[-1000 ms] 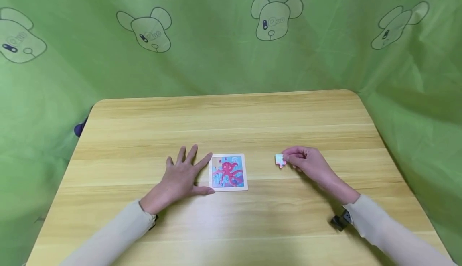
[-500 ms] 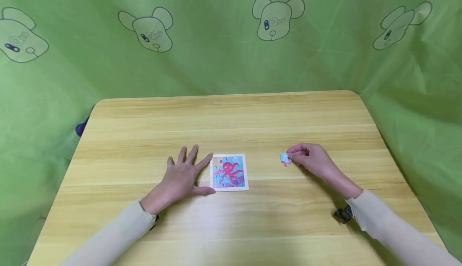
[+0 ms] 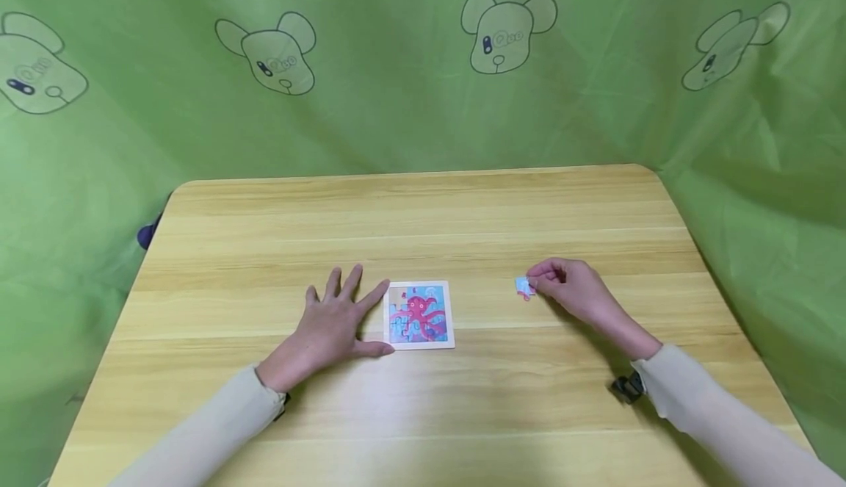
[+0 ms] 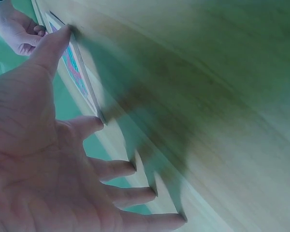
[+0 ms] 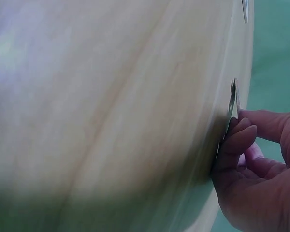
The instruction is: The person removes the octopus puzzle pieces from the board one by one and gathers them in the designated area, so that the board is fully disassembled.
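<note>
A framed jigsaw puzzle (image 3: pixel 419 316) with a pink octopus on blue lies flat on the table; its upper left corner shows bare backing. My left hand (image 3: pixel 328 333) is spread on the table at its left, with thumb and index fingertips touching the frame's left edge. The left wrist view shows the same straight fingers of the left hand (image 4: pixel 53 145) along the puzzle's rim. To the right of the puzzle, my right hand (image 3: pixel 573 289) pinches a small blue and pink puzzle piece (image 3: pixel 524 286) between thumb and fingers, seen edge-on in the right wrist view.
The light wooden table (image 3: pixel 423 230) spreads around both hands. A green curtain (image 3: pixel 396 105) printed with bear heads hangs behind and at the sides. A dark object (image 3: pixel 147 233) shows at the table's left edge.
My right hand has shifted slightly right and away from me with the puzzle piece, which has turned a little. My left hand and the framed puzzle stay in place.
</note>
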{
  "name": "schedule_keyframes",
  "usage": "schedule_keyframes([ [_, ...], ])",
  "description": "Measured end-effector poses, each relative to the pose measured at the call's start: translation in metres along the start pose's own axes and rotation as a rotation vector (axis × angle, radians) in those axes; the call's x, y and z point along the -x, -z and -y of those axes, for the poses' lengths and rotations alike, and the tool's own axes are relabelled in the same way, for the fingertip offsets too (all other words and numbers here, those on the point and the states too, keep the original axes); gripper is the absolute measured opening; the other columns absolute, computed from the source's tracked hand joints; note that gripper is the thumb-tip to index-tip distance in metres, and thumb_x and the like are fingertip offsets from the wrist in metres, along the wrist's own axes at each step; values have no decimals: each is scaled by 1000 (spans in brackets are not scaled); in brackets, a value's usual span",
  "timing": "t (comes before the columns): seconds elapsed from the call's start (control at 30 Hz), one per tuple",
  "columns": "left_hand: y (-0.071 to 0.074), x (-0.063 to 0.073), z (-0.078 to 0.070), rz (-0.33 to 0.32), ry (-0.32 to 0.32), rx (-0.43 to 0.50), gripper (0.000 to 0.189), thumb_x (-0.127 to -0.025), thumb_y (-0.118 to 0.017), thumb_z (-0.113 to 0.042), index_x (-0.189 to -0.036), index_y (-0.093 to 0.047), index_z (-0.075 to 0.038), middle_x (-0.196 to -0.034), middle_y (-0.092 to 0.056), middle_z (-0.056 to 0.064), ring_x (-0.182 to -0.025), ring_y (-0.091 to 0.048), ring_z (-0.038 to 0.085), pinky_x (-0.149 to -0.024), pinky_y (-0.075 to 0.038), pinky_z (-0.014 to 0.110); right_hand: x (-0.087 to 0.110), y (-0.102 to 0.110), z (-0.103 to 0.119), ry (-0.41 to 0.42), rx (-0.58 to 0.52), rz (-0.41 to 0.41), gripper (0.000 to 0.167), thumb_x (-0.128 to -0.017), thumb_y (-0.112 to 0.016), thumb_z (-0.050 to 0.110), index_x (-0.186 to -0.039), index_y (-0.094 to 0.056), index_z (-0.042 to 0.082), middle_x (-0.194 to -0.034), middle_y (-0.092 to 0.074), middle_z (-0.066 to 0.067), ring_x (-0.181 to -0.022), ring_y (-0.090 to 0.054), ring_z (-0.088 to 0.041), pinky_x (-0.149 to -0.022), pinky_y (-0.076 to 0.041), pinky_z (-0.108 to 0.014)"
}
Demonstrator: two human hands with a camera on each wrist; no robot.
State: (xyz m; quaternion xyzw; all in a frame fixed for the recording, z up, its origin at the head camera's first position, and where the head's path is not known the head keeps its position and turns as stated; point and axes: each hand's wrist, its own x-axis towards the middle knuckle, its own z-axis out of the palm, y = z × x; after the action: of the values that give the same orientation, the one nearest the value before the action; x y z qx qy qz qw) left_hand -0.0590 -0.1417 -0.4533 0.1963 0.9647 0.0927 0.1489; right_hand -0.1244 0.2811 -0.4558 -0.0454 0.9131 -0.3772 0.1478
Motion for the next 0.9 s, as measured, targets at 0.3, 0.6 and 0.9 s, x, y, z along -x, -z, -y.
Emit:
schedule_keyframes([
  [0.3,1,0,-2,15,-5,7,109,-89,-74,-78,-174,-32,-26,-177,-16,28,-156,-18,63,-110,-26,87,4,3,1,13,13,-21,22,-106,-74,15,-120,-75,-1,-103,-74,-10,-90,-63,-23,-75,-52,-28],
  [0.6,5,0,0,13,-17,40,110,-91,-73,-75,-175,-28,-20,-176,-16,30,-157,-15,62,-113,-24,86,9,-2,4,11,-81,-16,23,-108,-71,15,-122,-73,-3,-106,-74,-13,-94,-63,-25,-76,-52,-25],
  [0.9,0,-1,-3,-64,-50,36,90,-102,-66,-67,-171,-39,-16,-175,-22,30,-158,-18,60,-115,-29,80,10,-17,15,38,-170,7,24,-108,-70,18,-123,-73,-2,-106,-74,-13,-93,-64,-24,-77,-53,-26],
])
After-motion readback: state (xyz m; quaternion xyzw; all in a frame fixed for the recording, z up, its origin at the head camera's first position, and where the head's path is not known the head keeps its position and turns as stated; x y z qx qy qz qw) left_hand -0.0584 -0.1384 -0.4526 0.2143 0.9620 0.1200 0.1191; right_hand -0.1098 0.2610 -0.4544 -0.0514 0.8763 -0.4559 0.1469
